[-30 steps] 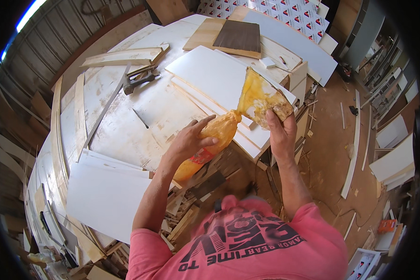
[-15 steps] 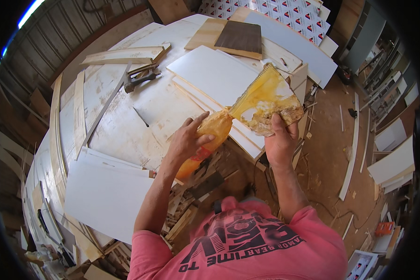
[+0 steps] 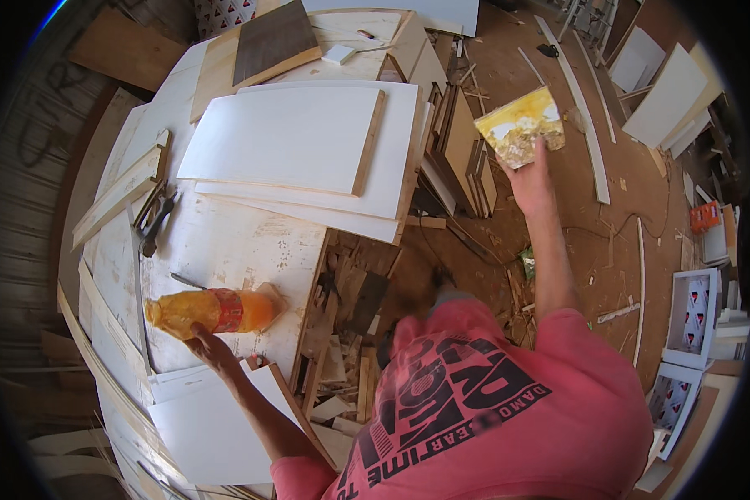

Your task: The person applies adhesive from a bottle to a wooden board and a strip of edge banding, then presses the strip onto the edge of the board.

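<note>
An orange-yellow plastic bottle [image 3: 218, 311] with a red band is at the worktable's near left part, and my left hand [image 3: 200, 340] is closed around its side. Whether the bottle rests on the table or is held just above it, I cannot tell. Out to the right, over the floor, my right hand [image 3: 528, 179] grips a glue spreader [image 3: 518, 125]. That spreader is a flat plate smeared yellow and caked with dried brown and white glue. White boards [image 3: 283, 137] lie stacked on the table between my two hands.
A dark clamp-like tool [image 3: 154, 221] and wooden strips [image 3: 125, 187] lie along the table's left side. A dark brown board [image 3: 275, 42] is at the far end. Upright panels [image 3: 458, 158] lean beside the table; offcuts [image 3: 342, 375] are heaped below its edge.
The bottle and spreader were together in front of me; now they are far apart. My left hand has carried the bottle left, and my right hand has moved the spreader right. My view has turned.
</note>
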Available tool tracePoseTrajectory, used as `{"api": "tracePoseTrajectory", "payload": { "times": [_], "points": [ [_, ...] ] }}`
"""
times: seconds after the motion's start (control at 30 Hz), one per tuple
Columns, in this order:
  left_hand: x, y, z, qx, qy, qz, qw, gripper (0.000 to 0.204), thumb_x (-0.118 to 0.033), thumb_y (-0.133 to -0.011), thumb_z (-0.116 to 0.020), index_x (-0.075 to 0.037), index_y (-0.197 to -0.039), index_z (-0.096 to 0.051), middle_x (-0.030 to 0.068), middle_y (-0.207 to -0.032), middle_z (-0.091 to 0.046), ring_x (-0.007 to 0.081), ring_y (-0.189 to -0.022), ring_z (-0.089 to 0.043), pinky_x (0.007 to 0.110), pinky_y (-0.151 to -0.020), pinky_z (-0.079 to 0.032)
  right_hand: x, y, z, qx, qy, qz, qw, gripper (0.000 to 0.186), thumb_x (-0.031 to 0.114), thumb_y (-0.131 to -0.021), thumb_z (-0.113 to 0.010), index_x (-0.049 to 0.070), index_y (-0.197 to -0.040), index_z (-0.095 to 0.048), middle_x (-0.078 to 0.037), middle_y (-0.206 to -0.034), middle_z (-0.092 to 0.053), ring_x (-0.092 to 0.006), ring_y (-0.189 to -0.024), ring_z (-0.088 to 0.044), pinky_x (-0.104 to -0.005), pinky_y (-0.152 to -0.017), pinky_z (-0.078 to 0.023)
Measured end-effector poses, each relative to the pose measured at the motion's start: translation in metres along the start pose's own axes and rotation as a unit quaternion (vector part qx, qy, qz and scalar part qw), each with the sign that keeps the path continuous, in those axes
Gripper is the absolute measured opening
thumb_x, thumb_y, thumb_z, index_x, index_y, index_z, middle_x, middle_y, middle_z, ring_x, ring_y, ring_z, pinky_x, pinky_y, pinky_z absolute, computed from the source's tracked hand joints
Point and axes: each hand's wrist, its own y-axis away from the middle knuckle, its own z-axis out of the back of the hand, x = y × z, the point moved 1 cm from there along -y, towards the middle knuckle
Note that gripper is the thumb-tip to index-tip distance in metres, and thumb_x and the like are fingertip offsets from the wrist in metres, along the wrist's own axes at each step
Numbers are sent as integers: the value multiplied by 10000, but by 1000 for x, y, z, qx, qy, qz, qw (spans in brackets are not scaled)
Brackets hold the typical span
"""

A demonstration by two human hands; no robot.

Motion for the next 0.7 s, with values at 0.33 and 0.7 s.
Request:
{"api": "tracePoseTrajectory", "payload": {
  "times": [0.33, 0.7],
  "points": [
    [-34, 35, 6, 58, -112, 25, 992, 863, -666, -914, -293, -58, -1490, -84, 220, -1508, -183, 325, -1379, -267, 433, -1126, -238, -79, -8, 121, -5, 284, -294, 913, 597, 489, -920, -526, -28, -1216, -485, -99, -928, -586, -164, -711, -580, -323, -622, -563],
    [-73, 92, -32, -231, -92, 51, 967, 861, -686, -904, -278, -74, -1482, -99, 211, -1507, -159, 370, -1343, -320, 511, -1091, -282, -80, -121, 167, 36, 579, -171, 797, 426, 366, -935, -520, -45, -1017, -595, -129, -681, -628, -223, -681, -650, -342, -639, -499]
  ]
}}
